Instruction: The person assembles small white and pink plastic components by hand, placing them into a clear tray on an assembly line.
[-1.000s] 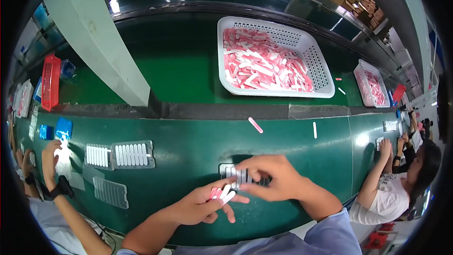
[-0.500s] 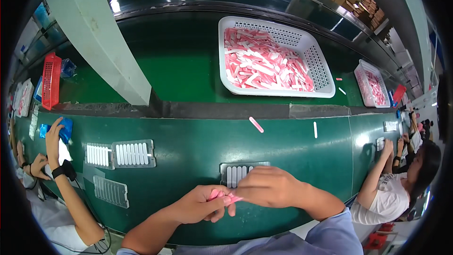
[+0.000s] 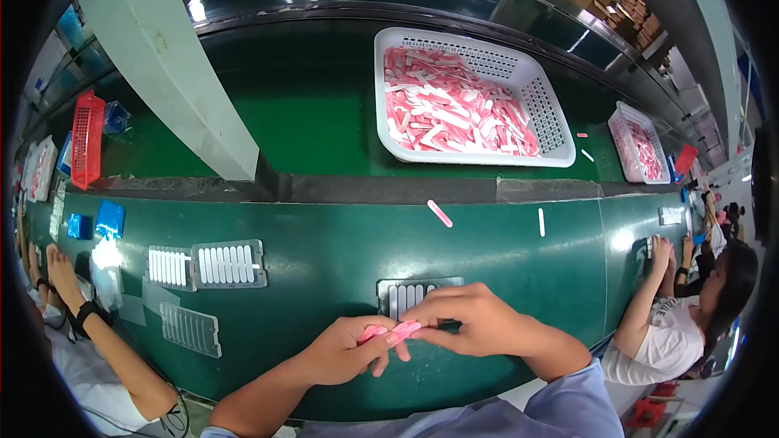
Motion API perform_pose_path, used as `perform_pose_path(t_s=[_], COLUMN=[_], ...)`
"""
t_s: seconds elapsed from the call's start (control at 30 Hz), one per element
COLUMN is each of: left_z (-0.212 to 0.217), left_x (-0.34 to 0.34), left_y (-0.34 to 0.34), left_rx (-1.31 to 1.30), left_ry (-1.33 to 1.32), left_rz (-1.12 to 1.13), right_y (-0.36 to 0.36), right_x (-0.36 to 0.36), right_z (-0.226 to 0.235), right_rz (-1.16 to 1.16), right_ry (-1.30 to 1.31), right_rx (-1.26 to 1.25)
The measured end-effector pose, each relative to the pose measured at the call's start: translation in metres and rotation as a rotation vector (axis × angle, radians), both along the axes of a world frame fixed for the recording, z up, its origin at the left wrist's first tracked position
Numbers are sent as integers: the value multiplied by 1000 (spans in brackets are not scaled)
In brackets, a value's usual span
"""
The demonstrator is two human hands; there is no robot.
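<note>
Both hands meet at the near edge of the green belt point(image 3: 341, 251). The left hand point(image 3: 345, 350) is curled around a few pink sticks point(image 3: 389, 332), pinching them between thumb and fingers. The right hand point(image 3: 479, 320) closes its fingertips on the same sticks from the other side, and partly covers a grey slotted tray point(image 3: 402, 296) that holds some white sticks. Further left on the belt lie two filled trays point(image 3: 207, 265) and an empty tray point(image 3: 189, 328). A loose pink stick point(image 3: 439, 212) and a white stick point(image 3: 541, 221) lie beyond. A white basket point(image 3: 548, 109) full of pink and white sticks sits on the far belt. Co-workers' arms show at both sides
</note>
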State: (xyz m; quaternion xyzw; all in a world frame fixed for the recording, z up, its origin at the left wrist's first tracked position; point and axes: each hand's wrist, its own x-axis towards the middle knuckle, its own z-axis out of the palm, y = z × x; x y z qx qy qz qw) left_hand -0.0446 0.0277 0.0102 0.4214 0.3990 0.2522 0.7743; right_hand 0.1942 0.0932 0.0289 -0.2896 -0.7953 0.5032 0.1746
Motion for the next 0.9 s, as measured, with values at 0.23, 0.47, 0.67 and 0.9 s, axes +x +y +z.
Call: perform_pose_path(t_s=[0.23,0.47,0.67,0.9], left_z=[-5,-4,-5,-3], left_x=[-9,-3,-2,-4], left_y=[4,-2,0,-3], left_rx=[-153,-21,-4,-52], left_ry=[29,-24,-12,1], left_rz=[-94,4,67,50], right_y=[-8,-6,-8,0], right_x=[-14,-11,-14,-6], right_z=[-1,-3,-9,-14], right_rz=[-69,-124,-190,-50], right_ry=[134,114,149,155], right_rx=[233,-12,17,-261])
